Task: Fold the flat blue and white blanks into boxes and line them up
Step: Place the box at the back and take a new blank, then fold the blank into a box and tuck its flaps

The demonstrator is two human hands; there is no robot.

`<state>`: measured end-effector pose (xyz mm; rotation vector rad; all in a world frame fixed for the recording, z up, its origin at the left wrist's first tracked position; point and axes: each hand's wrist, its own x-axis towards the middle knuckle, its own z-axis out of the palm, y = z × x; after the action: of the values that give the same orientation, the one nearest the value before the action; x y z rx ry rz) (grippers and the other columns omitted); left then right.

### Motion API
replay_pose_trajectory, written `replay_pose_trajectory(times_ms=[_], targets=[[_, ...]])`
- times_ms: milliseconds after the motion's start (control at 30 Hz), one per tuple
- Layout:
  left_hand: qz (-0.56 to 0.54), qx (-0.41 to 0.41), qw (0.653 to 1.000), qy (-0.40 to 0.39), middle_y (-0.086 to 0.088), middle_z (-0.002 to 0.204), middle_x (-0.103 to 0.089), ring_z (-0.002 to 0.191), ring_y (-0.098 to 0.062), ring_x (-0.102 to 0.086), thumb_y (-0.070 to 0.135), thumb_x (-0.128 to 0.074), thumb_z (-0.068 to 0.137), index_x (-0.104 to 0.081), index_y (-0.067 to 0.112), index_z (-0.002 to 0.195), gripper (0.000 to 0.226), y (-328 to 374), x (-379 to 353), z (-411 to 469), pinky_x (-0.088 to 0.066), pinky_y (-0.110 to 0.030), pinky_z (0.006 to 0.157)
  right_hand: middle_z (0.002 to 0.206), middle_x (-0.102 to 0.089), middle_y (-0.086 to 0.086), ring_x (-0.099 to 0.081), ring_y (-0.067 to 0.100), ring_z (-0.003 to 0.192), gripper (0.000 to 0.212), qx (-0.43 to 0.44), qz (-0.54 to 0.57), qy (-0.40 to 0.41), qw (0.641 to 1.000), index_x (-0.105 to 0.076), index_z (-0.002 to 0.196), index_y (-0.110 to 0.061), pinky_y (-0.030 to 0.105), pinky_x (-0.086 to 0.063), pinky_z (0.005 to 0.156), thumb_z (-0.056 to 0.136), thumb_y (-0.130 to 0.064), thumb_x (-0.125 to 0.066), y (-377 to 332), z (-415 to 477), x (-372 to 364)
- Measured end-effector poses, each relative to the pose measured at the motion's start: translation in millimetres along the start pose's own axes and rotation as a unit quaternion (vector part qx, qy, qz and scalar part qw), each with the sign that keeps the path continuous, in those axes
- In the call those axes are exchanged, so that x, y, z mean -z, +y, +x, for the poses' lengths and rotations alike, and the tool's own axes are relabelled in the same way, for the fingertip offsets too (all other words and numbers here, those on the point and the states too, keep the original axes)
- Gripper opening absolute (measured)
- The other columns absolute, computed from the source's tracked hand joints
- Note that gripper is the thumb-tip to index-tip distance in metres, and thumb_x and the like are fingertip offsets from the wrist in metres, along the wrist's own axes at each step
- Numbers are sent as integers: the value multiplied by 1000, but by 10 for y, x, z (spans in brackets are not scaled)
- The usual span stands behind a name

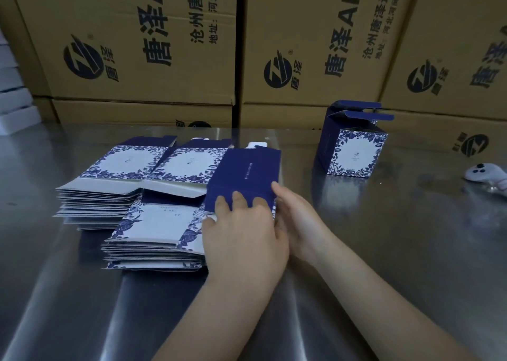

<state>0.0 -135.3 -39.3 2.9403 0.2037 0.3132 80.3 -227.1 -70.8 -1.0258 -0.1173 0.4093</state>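
A dark blue blank [244,178] is held flat and slightly tilted above the desk [384,237], just right of the stacks. A line of small pale print is seen on its upper face, and a crease runs across near its lower edge. The left hand [241,231] is laid over that lower edge with three fingers on top; the thumb is hidden, so a pinch appears likely. The right edge is gripped by the right hand [297,218], thumb on top.

Unfolded blanks are kept in a far stack [118,174] and a near stack [153,234], touching one another, white panels framed by blue leaf print facing up.

One folded box [354,146] is stood upright well to the right, top flaps open. A white controller [485,173] is placed at the right edge. Brown cartons [137,45] are stacked behind.
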Motion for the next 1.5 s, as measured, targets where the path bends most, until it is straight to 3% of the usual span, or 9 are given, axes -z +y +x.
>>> replay_pose_trajectory(times_ms=[300,467,767,933,1100,1200,1333,1433,1500], targets=[[-277,-32,944,174,5,131,-63,123,-19,-53,44,-51,94,-63,24,125,40,-8,1,41,-45,-38,99,104,-73,12,-72,27,79,28,28,49,73,996,-64,117,-15,37,-59,66,98,-22,-45,-190,-29,253],[-357,88,893,260,-8,163,-16,150,-25,-12,35,-66,87,-39,20,147,67,-197,15,216,-16,-46,120,77,-75,6,-72,21,61,22,73,55,111,990,-66,98,-11,29,-55,46,97,-23,-48,-402,-62,418],[-681,120,709,137,1,145,-45,116,-15,-60,15,-78,80,-22,44,146,91,-385,-5,344,-47,-45,104,89,-76,2,-74,19,76,39,123,72,91,986,-81,76,-18,32,-59,59,97,-26,-48,-516,-99,507],[-660,88,727,166,13,142,-48,105,9,-60,2,-68,82,-20,38,151,91,-364,-47,344,-49,-14,83,92,-76,0,-74,17,77,32,134,54,129,981,-78,90,-16,28,-57,58,97,-27,-49,-525,-119,449],[-594,27,776,210,21,141,-49,119,7,-51,-3,-60,85,-30,35,150,82,-313,-22,289,-45,-13,95,91,-76,-6,-73,10,78,25,142,53,134,979,-70,101,-18,23,-56,54,99,-30,-47,-534,-174,357],[-551,-18,802,231,50,117,-48,86,26,-52,-7,-57,86,-28,33,153,83,-260,-52,249,-38,5,70,78,-74,-14,-70,-2,68,25,165,44,137,976,-66,94,-20,14,-50,47,102,-27,-43,-560,-201,298],[-497,-73,839,207,60,99,-46,46,-7,-49,-3,-56,90,-17,41,154,87,-220,-125,210,-44,-15,54,73,-73,-18,-67,-7,65,24,175,27,127,976,-64,93,-23,11,-51,51,102,-29,-42,-578,-240,264],[-455,-138,859,191,37,147,-36,92,-14,-66,-1,-56,91,-13,46,153,89,-176,-148,180,-50,-19,81,75,-68,-6,-67,1,62,28,167,-17,142,976,-63,103,-7,11,-50,54,104,-18,-38,-579,-231,278],[-418,-185,870,187,35,153,-22,136,0,-41,-4,-56,89,-12,44,154,91,-142,-152,155,-37,-14,106,72,-52,-8,-60,-1,58,25,176,-43,194,964,-55,115,-4,5,-41,46,104,-7,-32,-584,-263,234]])
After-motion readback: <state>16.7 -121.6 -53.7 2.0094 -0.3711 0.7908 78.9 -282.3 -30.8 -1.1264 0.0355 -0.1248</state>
